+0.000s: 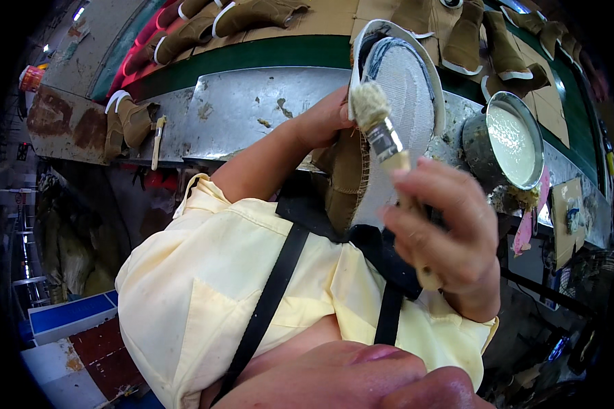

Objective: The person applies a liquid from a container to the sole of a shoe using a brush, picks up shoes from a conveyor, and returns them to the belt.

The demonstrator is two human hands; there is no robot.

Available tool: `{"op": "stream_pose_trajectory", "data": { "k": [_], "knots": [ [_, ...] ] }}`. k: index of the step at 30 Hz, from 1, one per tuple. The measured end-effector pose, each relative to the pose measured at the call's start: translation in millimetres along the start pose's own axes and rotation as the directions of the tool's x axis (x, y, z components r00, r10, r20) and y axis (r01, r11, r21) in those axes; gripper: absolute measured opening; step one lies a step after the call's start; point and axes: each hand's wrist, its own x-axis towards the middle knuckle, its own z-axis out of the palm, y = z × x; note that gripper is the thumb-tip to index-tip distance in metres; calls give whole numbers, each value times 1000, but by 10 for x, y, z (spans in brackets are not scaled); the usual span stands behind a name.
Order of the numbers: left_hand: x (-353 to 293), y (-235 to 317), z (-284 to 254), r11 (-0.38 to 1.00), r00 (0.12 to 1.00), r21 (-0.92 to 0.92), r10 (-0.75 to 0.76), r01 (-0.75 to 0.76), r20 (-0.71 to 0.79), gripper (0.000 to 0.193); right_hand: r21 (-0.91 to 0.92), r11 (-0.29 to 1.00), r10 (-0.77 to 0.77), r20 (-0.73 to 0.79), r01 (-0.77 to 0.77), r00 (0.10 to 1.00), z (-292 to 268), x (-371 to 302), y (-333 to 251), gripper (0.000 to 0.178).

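A brown boot (416, 112) is held sole up in front of me, toe end away from me. Its pale woven sole is bordered at the toe by a raised white rim. My left hand (329, 114) grips the boot's left side near the toe, its fingers partly hidden behind it. My right hand (454, 232), slightly blurred, is closed around the handle of a paintbrush (387, 140). The brush's bristles, loaded with whitish paste, lie over the left rim near the toe. Right of the boot stands a metal pot (479, 146) of milky white liquid.
Another paintbrush (158, 143) lies by a pair of brown boots (135, 121) at the left of the metal bench (235, 102). Beyond runs a green conveyor belt (252, 53) carrying cardboard and several boots (501, 51). A cardboard piece (567, 218) hangs at the right bench edge.
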Motion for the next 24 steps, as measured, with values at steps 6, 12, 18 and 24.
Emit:
{"op": "stream_pose_trajectory", "data": {
  "k": [6, 12, 18, 24],
  "knots": [
    [13, 142, 93, 989, 988, 77, -122, 130, -95, 83, 105, 992, 66, 48, -71, 997, -157, 26, -50, 26],
    [-6, 55, 54, 1000, 999, 23, -9, 10, -31, 91, 116, 983, 145, -36, -140, 989, -118, 131, 135, 16],
    [45, -23, 27, 999, 999, -39, -10, 12, 47, 106, 62, 998, 36, -118, -29, 992, -23, 185, 320, 26],
    [-36, 36, 51, 1000, 998, 16, -12, 13, -63, 77, -50, 998, -42, 65, 45, 997, 30, 160, 61, 19]
  ]
}}
